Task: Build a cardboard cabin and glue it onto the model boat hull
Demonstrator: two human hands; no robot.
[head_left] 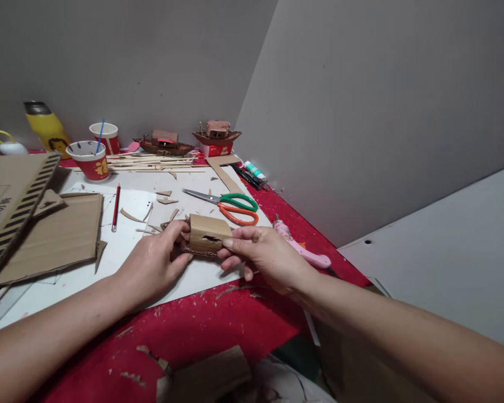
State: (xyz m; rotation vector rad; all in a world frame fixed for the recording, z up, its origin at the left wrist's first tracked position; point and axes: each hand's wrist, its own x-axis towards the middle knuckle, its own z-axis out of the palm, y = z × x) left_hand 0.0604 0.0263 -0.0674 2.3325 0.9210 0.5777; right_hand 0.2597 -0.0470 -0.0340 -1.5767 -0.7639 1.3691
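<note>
A small piece of folded brown cardboard point(210, 225) with a dark torn slot in its near side is held between my hands, just over the white sheet point(159, 291). My left hand point(162, 254) grips its left end, some fingertips hidden behind it. At the right end, my right hand point(264, 252) pinches it between thumb and fingers. A dark corrugated edge shows along its underside. Beyond my right hand lie scissors point(222, 200) with green and orange handles. Cardboard scraps point(166, 200) and a red pencil point(116, 207) lie on the sheet.
Large cardboard sheets point(46, 240) cover the left side. Behind are paper cups point(90, 162), a yellow bottle point(46, 127), thin wooden sticks point(151, 162) and two model boats point(163, 144). A pink glue gun point(306, 252) lies right, near the table's edge and grey wall.
</note>
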